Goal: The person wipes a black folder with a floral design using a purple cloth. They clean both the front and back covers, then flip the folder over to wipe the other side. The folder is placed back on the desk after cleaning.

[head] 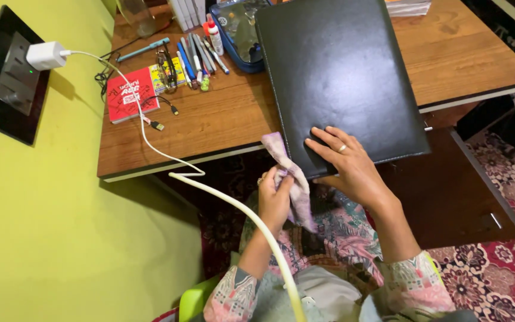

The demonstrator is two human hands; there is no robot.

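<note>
Wiping the folder (341, 77) on the desk (210, 119) edge.
Left hand (275, 197) fingers clamped on cloth (290, 173); right hand (344, 158) flat, fingers spread, steadying it. Next, probably, cloth onto the cover.

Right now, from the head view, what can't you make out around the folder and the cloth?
- Black folder: top edge cut off by the frame; near corner hidden under the right hand.
- Pale cloth: middle part hidden in the left hand grip.
- Blue case: right side behind the folder, contents unclear.
- White cable: lower end runs off the bottom edge.
- Pens: too small to tell apart.
</note>
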